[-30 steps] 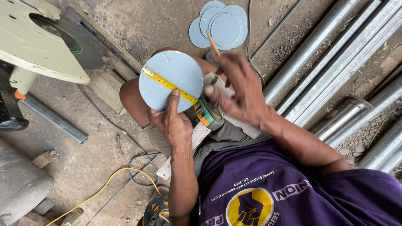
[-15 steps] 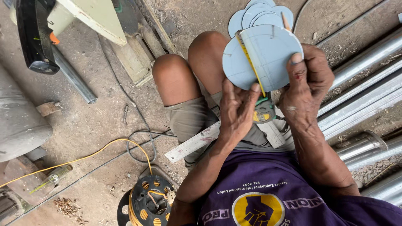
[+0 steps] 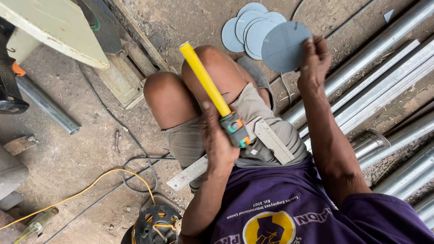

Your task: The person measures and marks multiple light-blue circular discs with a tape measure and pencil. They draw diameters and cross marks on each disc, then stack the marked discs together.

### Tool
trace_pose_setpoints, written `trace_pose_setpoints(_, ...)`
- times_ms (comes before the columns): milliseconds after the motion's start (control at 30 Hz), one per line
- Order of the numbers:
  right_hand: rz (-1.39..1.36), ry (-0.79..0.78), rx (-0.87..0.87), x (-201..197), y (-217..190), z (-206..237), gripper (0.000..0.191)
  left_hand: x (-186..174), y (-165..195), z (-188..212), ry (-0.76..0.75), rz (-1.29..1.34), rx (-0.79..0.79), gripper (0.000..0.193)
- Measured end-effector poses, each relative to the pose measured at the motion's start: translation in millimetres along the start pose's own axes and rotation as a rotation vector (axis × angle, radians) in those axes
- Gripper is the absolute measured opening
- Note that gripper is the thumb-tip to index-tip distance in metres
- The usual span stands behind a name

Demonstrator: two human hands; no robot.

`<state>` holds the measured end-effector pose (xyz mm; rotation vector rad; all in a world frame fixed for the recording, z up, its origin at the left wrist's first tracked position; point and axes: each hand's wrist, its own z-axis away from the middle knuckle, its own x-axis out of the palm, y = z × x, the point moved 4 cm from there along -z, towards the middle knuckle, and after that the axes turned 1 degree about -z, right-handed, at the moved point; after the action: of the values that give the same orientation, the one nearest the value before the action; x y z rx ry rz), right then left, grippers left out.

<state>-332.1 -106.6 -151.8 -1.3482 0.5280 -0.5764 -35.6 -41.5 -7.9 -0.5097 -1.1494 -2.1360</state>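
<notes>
My left hand [image 3: 217,142] is shut on a tape measure [image 3: 236,129] above my lap. Its yellow blade [image 3: 203,77] sticks out stiffly past my knees. My right hand [image 3: 315,61] is stretched forward and pinches a round grey metal disc [image 3: 281,45] by its edge. The disc hovers just beside a pile of several similar grey discs [image 3: 244,27] on the ground. A metal square [image 3: 272,142] rests across my thighs, and one leg of it [image 3: 187,174] pokes out to the left.
Long galvanised pipes [image 3: 389,90] lie along the right. A pale green machine table [image 3: 54,27] and a short pipe [image 3: 45,106] are at the left. A cable reel [image 3: 156,226], a yellow cord [image 3: 90,190] and a dark cable [image 3: 135,171] lie on the dirt floor.
The tape lay across the disc while both hands held them together. Now the hands are apart: the right has carried the disc out toward the pile, and the left keeps the extended tape.
</notes>
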Motion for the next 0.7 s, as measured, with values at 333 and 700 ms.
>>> trace_pose_setpoints(333, 0.299, -0.097, 0.183, 23, 41, -10, 0.035, -29, 51, 10, 0.093, -0.133, 0.146, 0.059)
trace_pose_setpoints(700, 0.147, -0.485, -0.379, 59, -106, 72, 0.053, -102, 131, 17, 0.133, -0.244, 0.399, 0.042)
